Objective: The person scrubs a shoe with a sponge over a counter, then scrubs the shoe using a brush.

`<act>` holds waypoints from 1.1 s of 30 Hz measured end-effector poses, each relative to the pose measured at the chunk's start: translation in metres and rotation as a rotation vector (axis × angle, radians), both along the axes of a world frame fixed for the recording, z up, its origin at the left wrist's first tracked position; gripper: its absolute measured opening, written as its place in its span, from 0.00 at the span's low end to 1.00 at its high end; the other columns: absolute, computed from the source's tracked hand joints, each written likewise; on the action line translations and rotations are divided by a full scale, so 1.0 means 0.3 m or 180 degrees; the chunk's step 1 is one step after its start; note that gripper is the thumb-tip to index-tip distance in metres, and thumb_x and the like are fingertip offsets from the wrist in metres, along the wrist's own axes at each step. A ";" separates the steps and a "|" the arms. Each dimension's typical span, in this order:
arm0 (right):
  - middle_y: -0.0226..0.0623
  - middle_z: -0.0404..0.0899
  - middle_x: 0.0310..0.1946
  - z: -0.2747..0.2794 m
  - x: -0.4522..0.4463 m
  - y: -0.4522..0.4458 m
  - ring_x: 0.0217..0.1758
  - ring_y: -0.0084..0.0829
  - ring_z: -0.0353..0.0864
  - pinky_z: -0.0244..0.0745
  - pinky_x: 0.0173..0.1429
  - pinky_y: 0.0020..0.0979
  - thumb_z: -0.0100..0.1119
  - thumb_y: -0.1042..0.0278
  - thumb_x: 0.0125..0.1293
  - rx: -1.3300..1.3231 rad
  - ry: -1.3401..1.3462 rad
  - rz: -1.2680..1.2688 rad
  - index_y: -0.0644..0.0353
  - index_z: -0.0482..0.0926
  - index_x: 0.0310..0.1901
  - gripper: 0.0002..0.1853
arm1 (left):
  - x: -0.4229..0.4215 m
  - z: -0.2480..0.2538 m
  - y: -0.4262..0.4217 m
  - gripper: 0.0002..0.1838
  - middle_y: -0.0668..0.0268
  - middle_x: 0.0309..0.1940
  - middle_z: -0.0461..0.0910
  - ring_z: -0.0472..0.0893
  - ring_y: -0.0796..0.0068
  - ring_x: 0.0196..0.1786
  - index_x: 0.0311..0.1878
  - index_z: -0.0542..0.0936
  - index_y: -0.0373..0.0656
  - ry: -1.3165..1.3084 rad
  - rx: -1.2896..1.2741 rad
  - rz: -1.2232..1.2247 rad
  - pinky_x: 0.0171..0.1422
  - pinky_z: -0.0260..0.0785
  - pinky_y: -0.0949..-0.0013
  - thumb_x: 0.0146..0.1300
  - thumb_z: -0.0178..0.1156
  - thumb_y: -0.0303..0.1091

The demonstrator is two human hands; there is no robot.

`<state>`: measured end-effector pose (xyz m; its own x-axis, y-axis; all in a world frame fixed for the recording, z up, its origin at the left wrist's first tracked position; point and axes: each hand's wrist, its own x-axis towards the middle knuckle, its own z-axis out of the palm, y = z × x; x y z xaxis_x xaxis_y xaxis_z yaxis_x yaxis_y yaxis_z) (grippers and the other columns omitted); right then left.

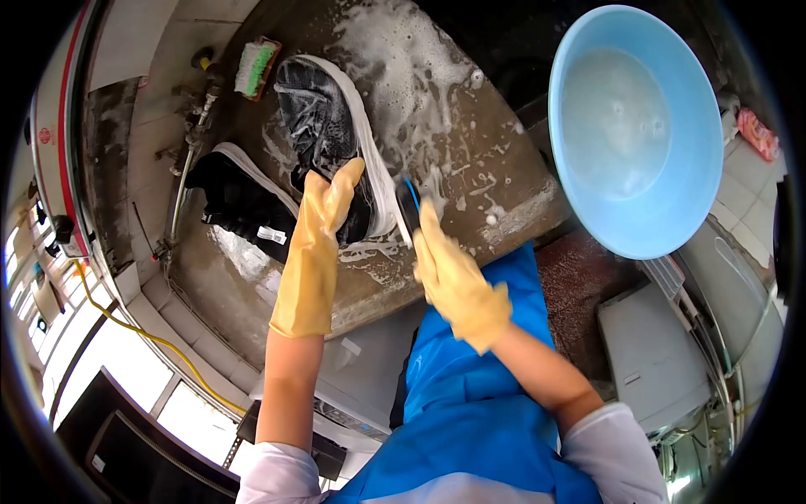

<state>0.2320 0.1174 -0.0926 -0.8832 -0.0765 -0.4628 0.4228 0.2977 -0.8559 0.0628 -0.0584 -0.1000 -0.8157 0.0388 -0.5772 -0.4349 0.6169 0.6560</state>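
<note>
The left hand [329, 197], in a yellow rubber glove [304, 290], had hold of a black sneaker [315, 105] near the middle of the frame. Its thumb lay over the upper and the rest of the fingers were hidden, so how far they were curled could not be told. The sneaker lay at a slant, toe toward the top of the frame, with white suds streaked over its dark upper and its thick white sole [369, 139] facing the right of the frame.

The right hand [453, 273], gloved alike and a little blurred, was closed around a dark brush with a blue edge [409, 200]. The brush was right beside the sole, near the heel; whether it touched could not be made out.

A second black sneaker [231, 189], with a small white tag [271, 234], lay just left of the first one on the wet brown counter [525, 181]. Soap foam [395, 50] spread over the counter at the top centre. At the upper left, a scrubbing brush with green and white bristles [255, 69] lay near a metal pipe [189, 155]. A light blue basin [693, 134] holding cloudy water [617, 118] stood at the upper right. A blue apron [470, 403] filled the lower centre.
</note>
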 end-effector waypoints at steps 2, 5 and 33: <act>0.58 0.72 0.69 0.002 -0.014 0.002 0.52 0.42 0.86 0.83 0.57 0.34 0.55 0.70 0.75 0.0750 0.0391 0.0459 0.73 0.63 0.75 0.30 | 0.018 -0.035 -0.035 0.37 0.69 0.29 0.78 0.73 0.75 0.34 0.44 0.85 0.30 0.0223 0.0278 -0.0164 0.42 0.68 0.65 0.64 0.63 0.65; 0.51 0.71 0.72 0.036 -0.220 0.011 0.54 0.31 0.85 0.82 0.57 0.26 0.60 0.70 0.69 0.2585 0.1475 0.1144 0.68 0.73 0.68 0.27 | 0.023 -0.031 -0.022 0.33 0.70 0.25 0.76 0.72 0.74 0.33 0.43 0.86 0.33 0.0456 0.0430 -0.0229 0.40 0.67 0.65 0.63 0.63 0.62; 0.47 0.84 0.55 0.104 -0.342 -0.015 0.46 0.38 0.88 0.83 0.56 0.36 0.58 0.69 0.74 0.0523 -0.0213 -0.0163 0.64 0.58 0.79 0.35 | 0.002 -0.050 -0.018 0.12 0.72 0.27 0.78 0.75 0.78 0.32 0.39 0.84 0.32 0.0310 0.1178 0.0190 0.40 0.70 0.68 0.63 0.64 0.35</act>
